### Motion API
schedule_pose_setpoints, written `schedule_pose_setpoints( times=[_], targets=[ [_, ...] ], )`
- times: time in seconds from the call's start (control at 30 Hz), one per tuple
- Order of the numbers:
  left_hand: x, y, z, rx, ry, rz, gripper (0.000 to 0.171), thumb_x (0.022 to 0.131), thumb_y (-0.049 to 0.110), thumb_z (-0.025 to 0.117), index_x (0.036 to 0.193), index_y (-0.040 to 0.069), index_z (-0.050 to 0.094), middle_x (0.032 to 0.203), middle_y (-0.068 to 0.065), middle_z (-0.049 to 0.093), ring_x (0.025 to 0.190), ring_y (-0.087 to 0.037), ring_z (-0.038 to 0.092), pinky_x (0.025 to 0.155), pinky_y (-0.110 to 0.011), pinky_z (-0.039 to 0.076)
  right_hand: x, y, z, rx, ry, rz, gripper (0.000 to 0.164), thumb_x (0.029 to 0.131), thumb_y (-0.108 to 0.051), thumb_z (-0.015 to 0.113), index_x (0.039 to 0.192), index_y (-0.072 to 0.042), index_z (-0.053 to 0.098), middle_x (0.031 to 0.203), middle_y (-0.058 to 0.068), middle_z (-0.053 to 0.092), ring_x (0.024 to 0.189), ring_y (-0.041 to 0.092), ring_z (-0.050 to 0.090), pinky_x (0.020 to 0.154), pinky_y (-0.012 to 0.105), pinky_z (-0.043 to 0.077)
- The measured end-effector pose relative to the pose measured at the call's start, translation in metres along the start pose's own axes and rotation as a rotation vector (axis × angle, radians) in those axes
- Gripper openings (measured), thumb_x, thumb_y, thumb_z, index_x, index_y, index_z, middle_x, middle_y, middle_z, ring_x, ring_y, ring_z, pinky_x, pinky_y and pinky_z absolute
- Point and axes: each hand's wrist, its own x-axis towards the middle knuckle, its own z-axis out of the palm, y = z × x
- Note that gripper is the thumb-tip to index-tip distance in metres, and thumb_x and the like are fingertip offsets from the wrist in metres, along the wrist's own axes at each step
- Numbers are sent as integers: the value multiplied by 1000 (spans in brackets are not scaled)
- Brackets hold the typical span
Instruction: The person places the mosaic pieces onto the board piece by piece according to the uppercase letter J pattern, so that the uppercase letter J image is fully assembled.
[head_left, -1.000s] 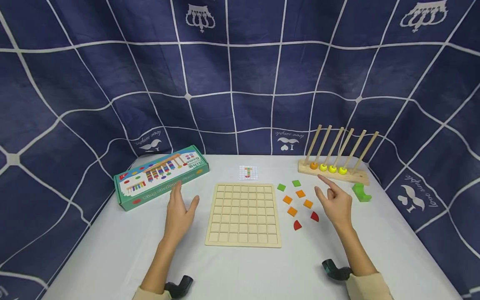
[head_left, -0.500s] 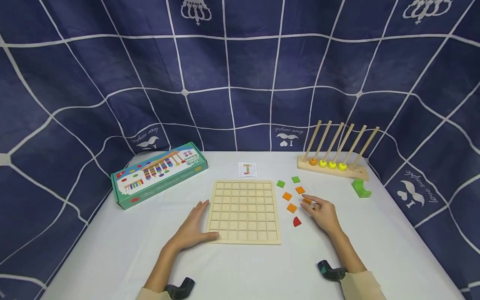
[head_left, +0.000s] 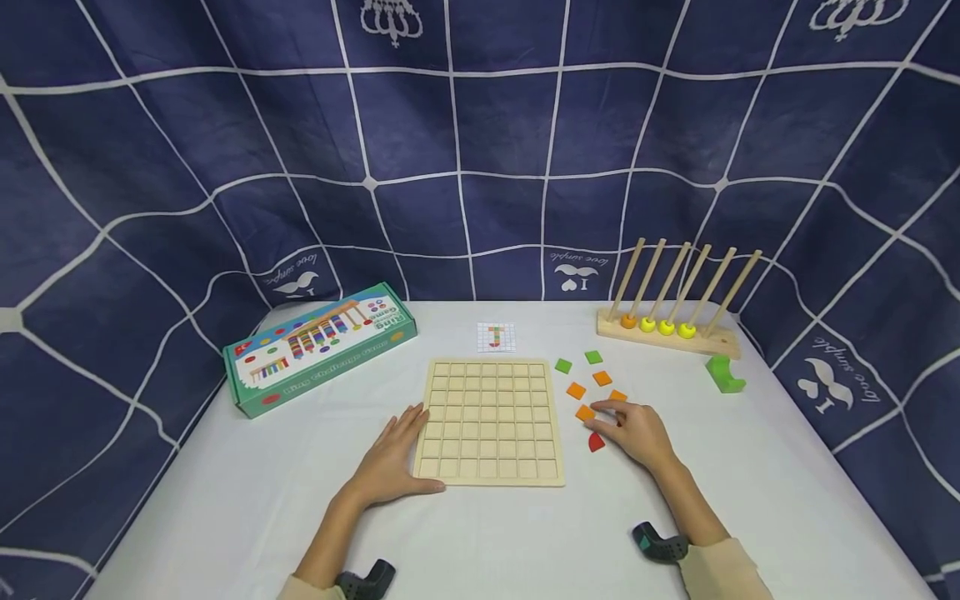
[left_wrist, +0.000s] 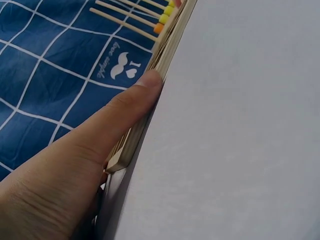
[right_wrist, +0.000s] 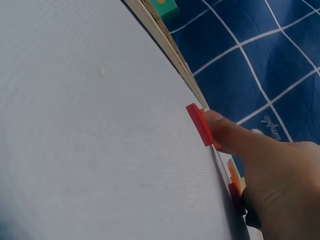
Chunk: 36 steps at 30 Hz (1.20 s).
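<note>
Board [head_left: 491, 425] is lying flat in the middle of the bench [head_left: 480, 542], its grid facing up. The person's left grip [head_left: 390, 461] is spreading round the lower left corner, fingers resting along the left edge and straight thumb touching the near edge; it is not clenching anything.

To the right, the right grip [head_left: 636, 432] is reaching in over the loose pieces, forefinger and thumb bracketing an orange square [head_left: 585, 413]. Whether they are pinching it, I cannot tell. A red wedge [head_left: 596, 442] is sitting just in front of the thumb, and another red piece [right_wrist: 236, 199] is showing close by the palm in the right wrist view. Three more orange squares [head_left: 576, 390] are lying near the fingers, with two green squares [head_left: 594, 357] farther back.

Behind the board, a card [head_left: 497, 337] is showing a "J" on a grid. A green box [head_left: 322, 350] is lying at back left. At back right, a rack [head_left: 705, 342] is holding six pegs and a row of beads [head_left: 647, 324], one orange and three yellow, and a green block [head_left: 724, 374] is resting just before it.
</note>
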Motion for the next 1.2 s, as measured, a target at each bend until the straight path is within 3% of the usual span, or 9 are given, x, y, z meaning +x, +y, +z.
schedule_pose_setpoints(
  times=[0.2, 0.4, 0.67, 0.87, 1.2],
  targets=[
    [-2, 5, 4, -1, -13, -24, 121, 55, 75, 68, 144, 4, 29, 152, -9, 17, 140, -21, 11, 112, -39, 8, 0, 0, -2, -19, -20, -14, 30, 75, -35, 76, 97, -15, 74, 45, -9, 31, 43, 7, 25, 42, 23, 21],
    [-2, 6, 6, -5, 18, -19, 120, 54, 75, 68, 143, 4, 31, 151, -10, 20, 139, -22, 15, 112, -40, 10, -1, -1, -4, -9, -23, -38, 30, 76, -31, 75, 99, -13, 73, 46, -10, 30, 44, 6, 24, 42, 22, 21],
    [-3, 6, 6, 10, 26, -13, 119, 55, 75, 68, 143, 3, 32, 151, -10, 21, 139, -21, 16, 112, -40, 11, 0, -3, -3, 55, 52, -120, 27, 77, -28, 75, 100, -14, 72, 45, -13, 27, 42, 2, 22, 40, 20, 21],
    [-2, 5, 3, 8, 0, -14, 119, 56, 73, 69, 143, 3, 30, 151, -10, 19, 139, -22, 13, 112, -39, 8, 5, -24, 5, 125, 83, -177, 27, 77, -27, 76, 101, -14, 72, 46, -16, 24, 41, 0, 17, 37, 19, 19],
    [-3, 3, 1, 8, -26, -21, 118, 57, 73, 69, 145, 5, 27, 152, -8, 17, 140, -19, 11, 112, -37, 5, 24, -68, 43, 168, 6, -245, 27, 78, -33, 73, 100, -16, 72, 44, -17, 25, 39, -1, 19, 36, 19, 19]
  ],
)
